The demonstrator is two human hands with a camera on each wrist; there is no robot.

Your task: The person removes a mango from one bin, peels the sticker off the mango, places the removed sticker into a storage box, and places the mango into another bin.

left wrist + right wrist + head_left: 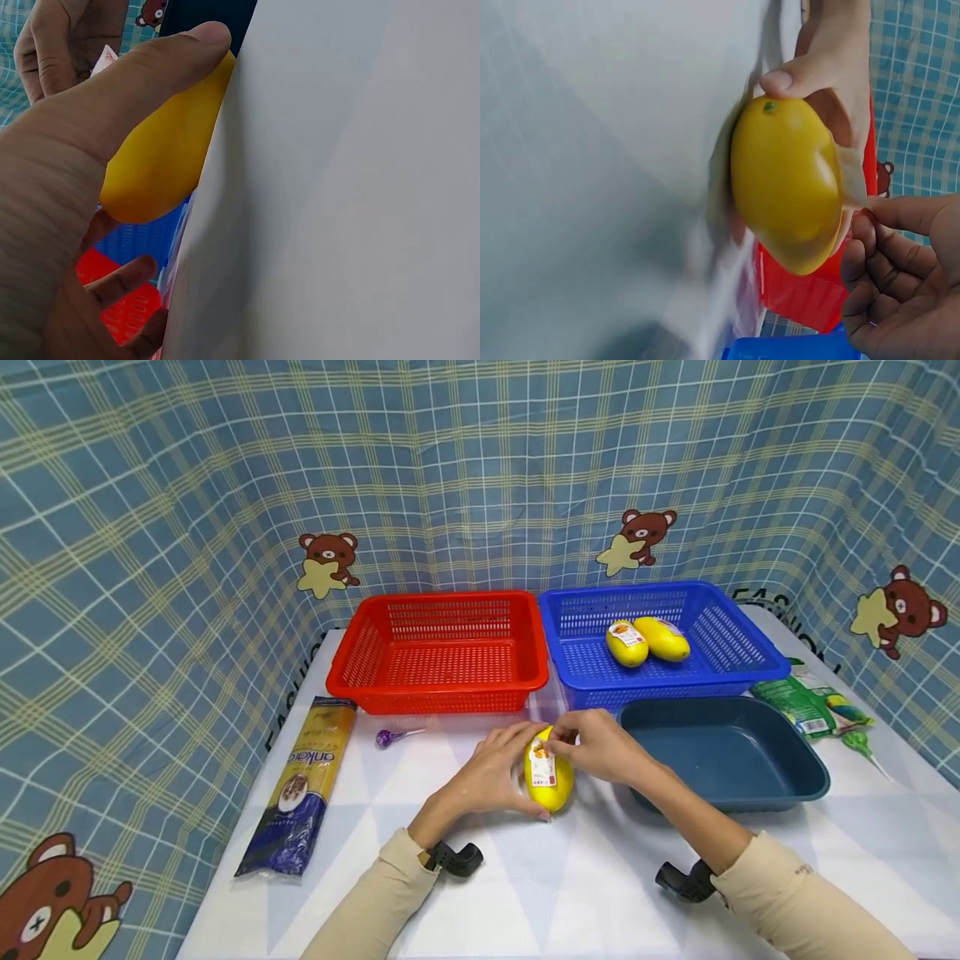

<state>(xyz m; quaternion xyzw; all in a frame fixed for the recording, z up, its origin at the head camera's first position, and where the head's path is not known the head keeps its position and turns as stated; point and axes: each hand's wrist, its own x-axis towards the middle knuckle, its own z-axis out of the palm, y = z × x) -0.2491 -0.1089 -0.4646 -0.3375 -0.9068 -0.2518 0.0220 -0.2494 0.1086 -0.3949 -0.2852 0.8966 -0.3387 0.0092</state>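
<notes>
Blue plaid cloth backdrop (487, 477) w/ printed brown bears holding yellow stars; in front of it, a white tabletop (480, 893) w/ pale triangles. At the back, side by side: red basket (442, 703) on the L, blue basket (675, 686) on the R, both w/ slotted walls. Dark teal tub (720, 760) sits just in front of the blue basket. Gold-&-blue pack (303, 789) marked "ankara" lies far L, top end near the red basket. Green packet (798, 702) lies near the R edge, beside the tub.

L hand (495, 772) grips a yellow fruit (561, 785), thumb at the near end, fingers along the far L side. R hand (603, 747) pinches the edge of the fruit's white label (543, 768) btwn thumb & finger; per R wrist view, that edge is lifted off the skin. Fruit rests on the tabletop, approx. ctr, in front of the baskets. Two more yellow fruits (667, 643) touch each other inside the blue basket.

Smallest: purple lollipop (385, 738) in front of the red basket; green lollipop (857, 742) by the packet.
</notes>
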